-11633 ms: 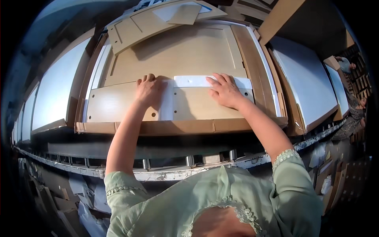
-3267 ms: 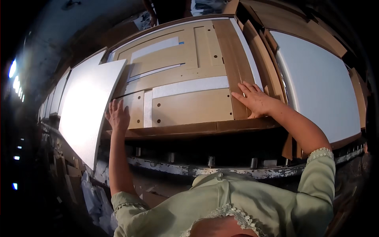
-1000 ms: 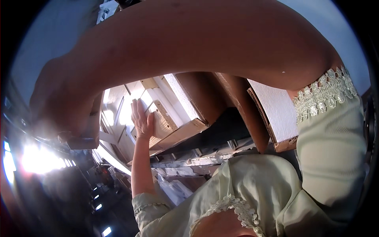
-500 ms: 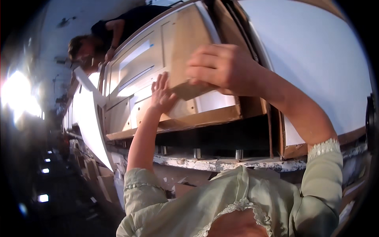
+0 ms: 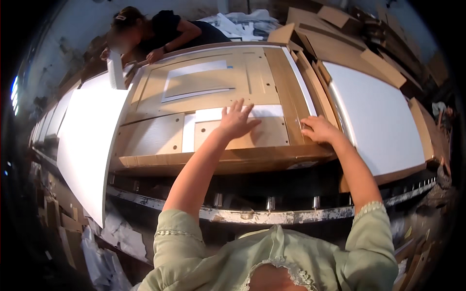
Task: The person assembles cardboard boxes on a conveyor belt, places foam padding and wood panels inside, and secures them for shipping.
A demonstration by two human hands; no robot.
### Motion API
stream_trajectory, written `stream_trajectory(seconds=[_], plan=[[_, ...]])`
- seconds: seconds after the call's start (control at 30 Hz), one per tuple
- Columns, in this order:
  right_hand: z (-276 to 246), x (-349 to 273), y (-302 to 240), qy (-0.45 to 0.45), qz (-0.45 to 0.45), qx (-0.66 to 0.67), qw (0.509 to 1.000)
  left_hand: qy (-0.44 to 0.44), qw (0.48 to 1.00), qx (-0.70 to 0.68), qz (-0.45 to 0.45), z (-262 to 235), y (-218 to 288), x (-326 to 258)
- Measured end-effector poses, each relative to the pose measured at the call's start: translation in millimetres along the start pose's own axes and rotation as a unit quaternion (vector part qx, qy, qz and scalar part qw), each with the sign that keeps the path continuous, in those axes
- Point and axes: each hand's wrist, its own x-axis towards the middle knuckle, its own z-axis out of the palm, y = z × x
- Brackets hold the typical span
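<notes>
While the left hand (image 5: 237,122) reaches over the open carton (image 5: 272,156), its fingers are spread wide and close on nothing; whether they touch the white foam strip (image 5: 206,114) beneath them is unclear. Just nearer the wearer than those fingers lies a pale wood panel (image 5: 264,133) with dark holes, and to their left a second holed panel (image 5: 150,135), a narrow white strip (image 5: 189,133) between the two. Beyond the fingertips stretches a grooved board (image 5: 194,104). The right hand (image 5: 320,130) is at the brown cardboard strip (image 5: 286,92) along the carton's right side, fingers bent and partly open; I cannot tell whether they pinch it. Right of these fingers stands a white-topped box (image 5: 378,116). Well left of the left fingers hangs a tilted white sheet (image 5: 92,131); past it a co-worker (image 5: 172,29) leans in.
</notes>
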Motion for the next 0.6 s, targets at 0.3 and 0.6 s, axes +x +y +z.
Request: stream_trajectory(seconds=[0.3,0.6], plan=[[11,22,-43,0.007,-0.004,0.023,1.000,0.427,0.903,-0.025,-0.047,-53,-115,-186],[33,94,-163,0.122,-0.153,-0.014,0.981,0.271,0.862,0.235,-0.358,-116,-263,-315]])
